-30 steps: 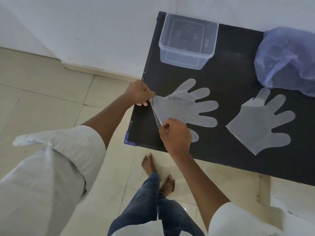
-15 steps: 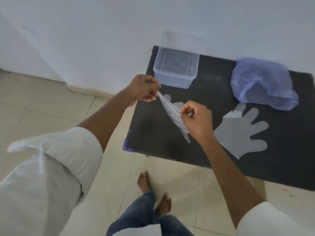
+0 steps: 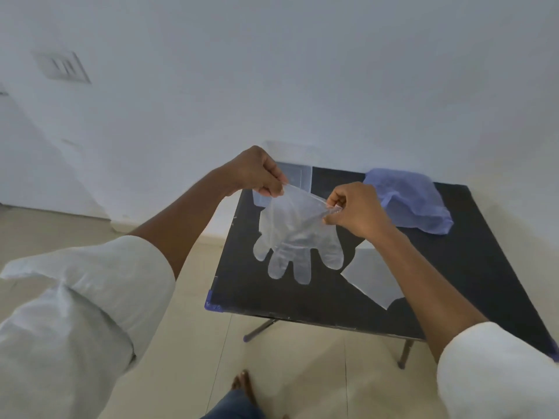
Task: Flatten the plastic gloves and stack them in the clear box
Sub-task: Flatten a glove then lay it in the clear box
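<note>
Pinching the cuff's left corner is the left hand point(image 3: 257, 173), and the plastic glove point(image 3: 298, 237) hangs from it in the air above the black surface point(image 3: 472, 267), fingers dangling down. It looks featherweight, limp and slick, so the two cuff corners are the sensible places to hold. The clear box point(image 3: 298, 176) sits behind it at the far edge. The right hand point(image 3: 352, 208) nips the cuff's other corner, pulling the opening taut. Half a second back the glove was a twisted strip between the hands; now it has spread open. A second glove point(image 3: 370, 278) lies flat at right, near a blue bag point(image 3: 408, 198).
</note>
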